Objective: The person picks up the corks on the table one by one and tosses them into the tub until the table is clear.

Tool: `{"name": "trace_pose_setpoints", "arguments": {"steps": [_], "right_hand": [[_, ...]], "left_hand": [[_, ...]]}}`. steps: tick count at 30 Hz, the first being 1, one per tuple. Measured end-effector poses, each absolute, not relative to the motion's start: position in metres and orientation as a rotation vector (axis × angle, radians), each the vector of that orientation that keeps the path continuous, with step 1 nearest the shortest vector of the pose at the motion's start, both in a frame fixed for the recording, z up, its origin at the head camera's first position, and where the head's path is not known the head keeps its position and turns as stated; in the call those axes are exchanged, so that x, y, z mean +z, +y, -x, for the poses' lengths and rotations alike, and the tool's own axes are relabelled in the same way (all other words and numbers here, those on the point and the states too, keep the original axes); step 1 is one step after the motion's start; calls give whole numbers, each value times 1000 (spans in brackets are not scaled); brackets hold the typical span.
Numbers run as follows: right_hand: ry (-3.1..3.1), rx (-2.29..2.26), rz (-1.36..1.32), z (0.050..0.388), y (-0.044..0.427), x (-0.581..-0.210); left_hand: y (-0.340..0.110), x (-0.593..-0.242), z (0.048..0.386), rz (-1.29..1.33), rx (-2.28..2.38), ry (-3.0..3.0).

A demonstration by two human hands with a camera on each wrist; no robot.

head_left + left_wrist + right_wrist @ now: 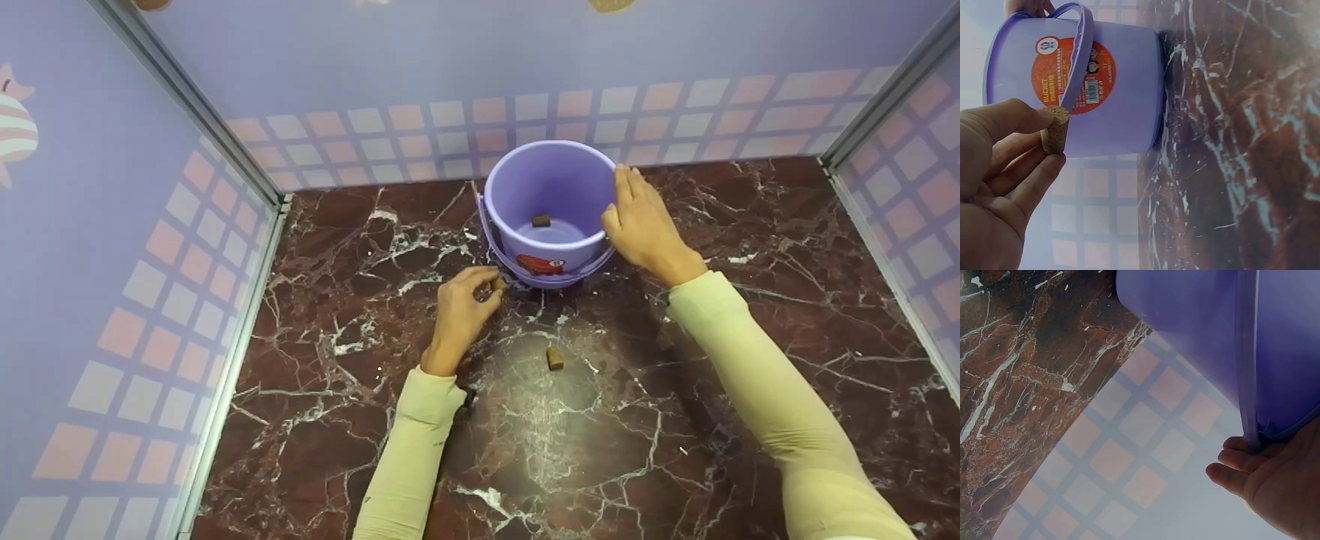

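A purple bucket (559,176) stands upright by the back wall, its handle lowered across the front. In the left wrist view, my left hand (1008,163) pinches a short brown cork (1057,134) between thumb and fingertips, close before the bucket's labelled side. My right hand (649,225) holds the bucket's rim at the right; in the right wrist view its fingers (1235,475) lie by the handle's end. One cork (541,220) lies inside the bucket on the bottom. Another cork (554,358) lies on the dark marbled surface in front.
Printed lilac panels enclose the surface: a back wall (390,67), a left wall (90,225) and a right wall (919,217), with metal strips at the corners. The marbled surface (337,450) extends toward me.
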State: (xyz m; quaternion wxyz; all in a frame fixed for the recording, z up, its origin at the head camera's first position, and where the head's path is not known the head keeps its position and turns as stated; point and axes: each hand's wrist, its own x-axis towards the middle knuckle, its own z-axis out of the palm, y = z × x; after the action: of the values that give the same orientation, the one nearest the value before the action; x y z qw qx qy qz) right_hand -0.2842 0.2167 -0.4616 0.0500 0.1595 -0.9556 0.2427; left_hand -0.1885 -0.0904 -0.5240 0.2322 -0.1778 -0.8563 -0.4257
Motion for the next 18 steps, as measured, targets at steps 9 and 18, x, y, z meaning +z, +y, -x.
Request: {"name": "trace_pose_setpoints", "arguments": {"steps": [9,18], "right_hand": [[-2907,738,-490,284,217,-461],[-2899,728,-493,284,217,-462]], "left_hand": [[-92,-513,193,499,-1172,-2318],[-92,-504,196,512,-1165,-2303]]}}
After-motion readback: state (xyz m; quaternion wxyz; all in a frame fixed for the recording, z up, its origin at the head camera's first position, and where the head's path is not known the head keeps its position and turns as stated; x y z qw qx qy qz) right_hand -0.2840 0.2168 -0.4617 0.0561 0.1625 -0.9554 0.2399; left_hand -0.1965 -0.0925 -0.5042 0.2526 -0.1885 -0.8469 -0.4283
